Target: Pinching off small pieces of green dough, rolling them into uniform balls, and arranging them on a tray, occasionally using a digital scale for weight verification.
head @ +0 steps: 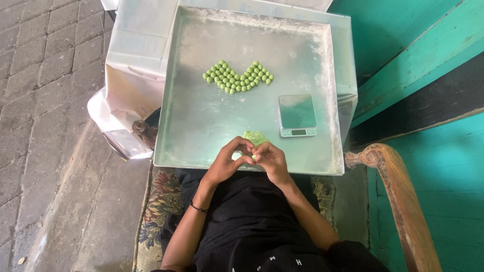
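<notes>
Pinching a small bit of green dough between them, the left hand and right hand meet at the metal tray's near edge, fingers curled together. The dough lump lies just beyond, beside the small scale. Even, light pressure would likely match the rolled green balls.

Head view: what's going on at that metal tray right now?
A seated person has both hands together at the near edge of the metal tray. The left hand and right hand pinch a small piece of green dough between the fingers, just in front of a larger green dough lump. A small digital scale sits to the right with nothing on it. Farther back, a cluster of small green balls lies in a zigzag row.
</notes>
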